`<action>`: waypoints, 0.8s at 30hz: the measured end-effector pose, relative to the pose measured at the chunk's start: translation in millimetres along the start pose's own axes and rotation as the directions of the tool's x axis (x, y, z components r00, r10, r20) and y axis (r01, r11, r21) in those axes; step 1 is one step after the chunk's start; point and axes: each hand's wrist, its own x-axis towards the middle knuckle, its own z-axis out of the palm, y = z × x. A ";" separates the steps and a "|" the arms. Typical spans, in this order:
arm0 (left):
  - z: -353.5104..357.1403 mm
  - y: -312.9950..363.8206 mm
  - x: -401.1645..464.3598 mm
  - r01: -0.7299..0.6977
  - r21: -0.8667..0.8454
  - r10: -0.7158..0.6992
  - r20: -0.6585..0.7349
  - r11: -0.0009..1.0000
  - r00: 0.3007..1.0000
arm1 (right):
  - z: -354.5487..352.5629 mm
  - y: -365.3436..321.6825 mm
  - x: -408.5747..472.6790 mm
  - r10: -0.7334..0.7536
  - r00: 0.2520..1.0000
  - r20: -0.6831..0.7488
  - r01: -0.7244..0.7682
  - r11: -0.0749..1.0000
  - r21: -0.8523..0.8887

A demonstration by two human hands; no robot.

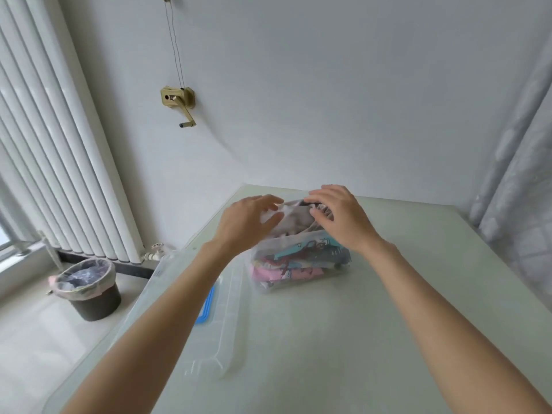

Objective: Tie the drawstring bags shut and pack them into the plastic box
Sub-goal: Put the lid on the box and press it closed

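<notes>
The drawstring bag (300,258), translucent and filled with folded coloured fabric, lies on the counter (388,339) toward its far edge, mouth facing the wall. Both hands work at the mouth. The left hand (248,221) reaches in from the left with fingers extended and loosely spread over the gathered top; motion blur prevents telling whether its grip holds any fabric. The right hand (337,216) covers the right side of the mouth, fingers curled down onto the bunched material, its grip narrow and apparently holding the bag's top edge. The plastic box (230,318), clear with a blue clip, sits at the left edge of the counter, just beside the bag. On the floor beyond the left edge stands a lined waste bin (89,289), near a white radiator (59,162).
</notes>
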 end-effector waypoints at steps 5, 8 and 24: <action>-12.6 -26.6 -73.7 0.179 -0.241 -0.231 -0.210 0.954 0.950 | 36.3 -71.3 -50.3 -0.043 0.997 -0.064 0.049 0.995 0.090; -8.8 -64.3 -120.9 0.335 -0.119 -0.349 -0.120 0.935 0.929 | 77.8 -99.3 -74.2 0.091 0.977 0.192 -0.113 0.987 0.110; -42.3 -133.5 -223.6 0.636 -0.368 -0.729 -0.227 0.678 0.646 | 139.7 -172.4 -78.4 0.189 0.930 0.317 -0.307 0.872 0.381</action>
